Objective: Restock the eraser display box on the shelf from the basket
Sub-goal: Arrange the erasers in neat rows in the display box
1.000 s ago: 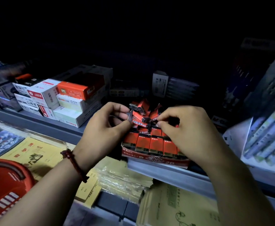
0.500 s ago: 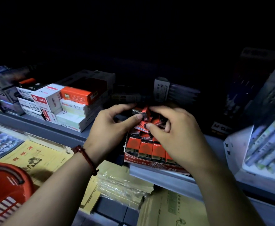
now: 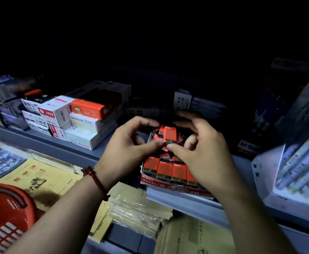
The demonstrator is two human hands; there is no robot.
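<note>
The red eraser display box (image 3: 170,186) stands at the front edge of the grey shelf (image 3: 40,143), with a neat front row of orange 2B erasers (image 3: 163,170) and a loose heap behind. Above the heap, an orange eraser (image 3: 169,133) stands upright. My left hand (image 3: 126,149) pinches its lower left edge with the thumb, the other fingers arched over the box. My right hand (image 3: 203,151) pinches its lower right edge and covers the box's right side. The red basket (image 3: 5,215) sits at the bottom left.
Stacked white and orange stationery boxes (image 3: 80,118) stand left of the display box. A white tray of pens (image 3: 300,173) stands at the right. Yellow exercise books (image 3: 38,180) and wrapped packs (image 3: 137,208) lie on the lower shelf. The shelf's back is dark.
Both hands were sorting loose erasers over the heap. Now they have drawn together and hold one eraser upright between them. The view has shifted slightly closer.
</note>
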